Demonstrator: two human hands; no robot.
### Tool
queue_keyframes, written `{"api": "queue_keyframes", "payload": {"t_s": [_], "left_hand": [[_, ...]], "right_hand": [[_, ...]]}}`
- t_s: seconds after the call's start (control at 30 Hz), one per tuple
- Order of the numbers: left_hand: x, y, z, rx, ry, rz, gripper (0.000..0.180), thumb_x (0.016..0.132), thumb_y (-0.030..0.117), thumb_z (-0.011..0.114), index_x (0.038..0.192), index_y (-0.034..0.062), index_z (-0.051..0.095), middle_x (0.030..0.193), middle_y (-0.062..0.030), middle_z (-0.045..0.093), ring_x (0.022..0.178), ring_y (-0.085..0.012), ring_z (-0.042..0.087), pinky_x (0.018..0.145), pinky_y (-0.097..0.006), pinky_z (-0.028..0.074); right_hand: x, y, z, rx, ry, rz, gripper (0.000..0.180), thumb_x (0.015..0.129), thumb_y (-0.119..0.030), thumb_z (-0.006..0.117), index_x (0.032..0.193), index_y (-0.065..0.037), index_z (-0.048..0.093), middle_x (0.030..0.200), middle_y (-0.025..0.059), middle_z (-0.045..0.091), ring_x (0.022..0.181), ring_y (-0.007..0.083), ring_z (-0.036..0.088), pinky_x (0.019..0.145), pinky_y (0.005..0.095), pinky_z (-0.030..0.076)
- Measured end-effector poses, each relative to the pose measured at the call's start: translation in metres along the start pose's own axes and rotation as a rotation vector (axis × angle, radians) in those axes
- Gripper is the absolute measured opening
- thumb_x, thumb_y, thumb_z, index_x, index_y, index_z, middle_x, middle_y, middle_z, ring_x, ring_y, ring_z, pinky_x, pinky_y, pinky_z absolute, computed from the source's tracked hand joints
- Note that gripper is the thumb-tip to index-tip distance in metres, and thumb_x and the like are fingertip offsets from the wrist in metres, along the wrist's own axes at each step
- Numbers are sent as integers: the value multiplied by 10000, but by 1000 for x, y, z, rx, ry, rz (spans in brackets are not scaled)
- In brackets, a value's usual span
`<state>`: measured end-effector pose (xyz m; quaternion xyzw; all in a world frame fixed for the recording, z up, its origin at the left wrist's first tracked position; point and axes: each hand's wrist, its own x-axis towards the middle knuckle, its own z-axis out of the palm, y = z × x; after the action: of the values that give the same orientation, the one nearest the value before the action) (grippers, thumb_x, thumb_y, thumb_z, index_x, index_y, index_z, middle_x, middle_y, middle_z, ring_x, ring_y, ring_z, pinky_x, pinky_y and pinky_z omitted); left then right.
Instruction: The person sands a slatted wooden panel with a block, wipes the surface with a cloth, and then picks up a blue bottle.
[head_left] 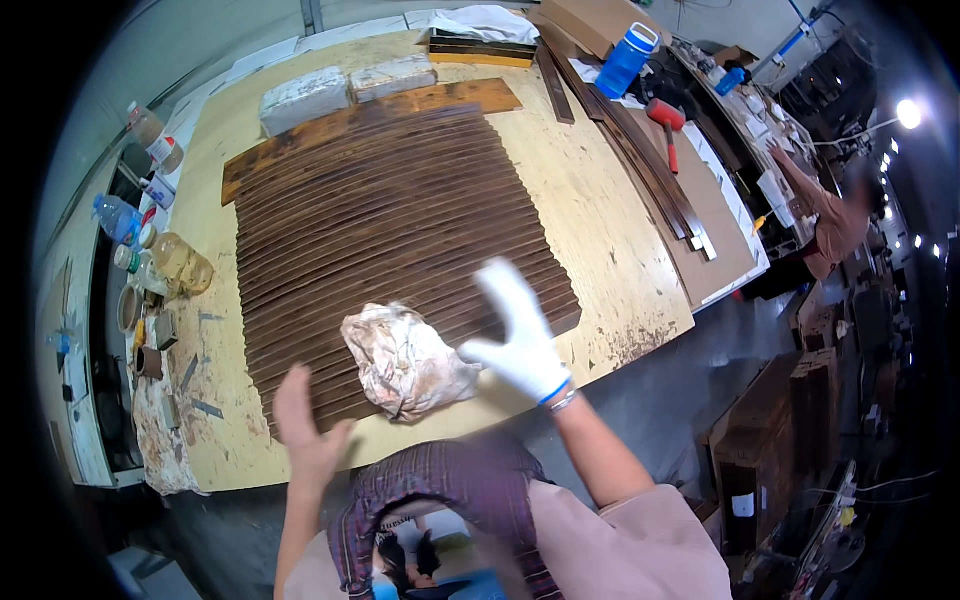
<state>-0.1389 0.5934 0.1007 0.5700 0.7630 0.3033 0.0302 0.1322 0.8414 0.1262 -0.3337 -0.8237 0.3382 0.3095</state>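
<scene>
Below, my left hand point(305, 430) is bare, fingers spread, holding nothing, raised at the near edge of the tabletop point(610, 260). My right hand point(518, 335), in a white glove, is likewise spread and holds nothing. Between them a crumpled stained rag point(405, 360) lies on the row of dark stained wooden slats point(390, 220). Bottles point(180, 262) stand along the left edge.

crumpled rag point(405, 360) lying on dark slats point(400, 220), bottles point(160, 250) crowding left edge, bare plywood point(600, 230) free at right
</scene>
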Motion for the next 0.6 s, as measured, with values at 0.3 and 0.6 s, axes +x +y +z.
{"api": "queue_keyframes", "payload": {"t_s": [0.3,0.6], "left_hand": [[106,58,84,-85,-376,510,457,802,193,778,1224,65,659,1278,-165,622,1167,-395,565,1016,-551,430],[137,78,140,-132,-373,783,390,683,0,735,1056,62,642,1092,-136,621,1027,-359,595,879,-477,462]], "right_hand": [[-41,132,-69,40,6,462,1219,592,-163,961,1610,-36,300,1613,203,393,1514,328,339,1253,387,288],[-43,136,-61,-44,42,475,1171,565,-252,942,1579,-86,380,1506,230,503,1395,414,441,1190,431,369]]}}
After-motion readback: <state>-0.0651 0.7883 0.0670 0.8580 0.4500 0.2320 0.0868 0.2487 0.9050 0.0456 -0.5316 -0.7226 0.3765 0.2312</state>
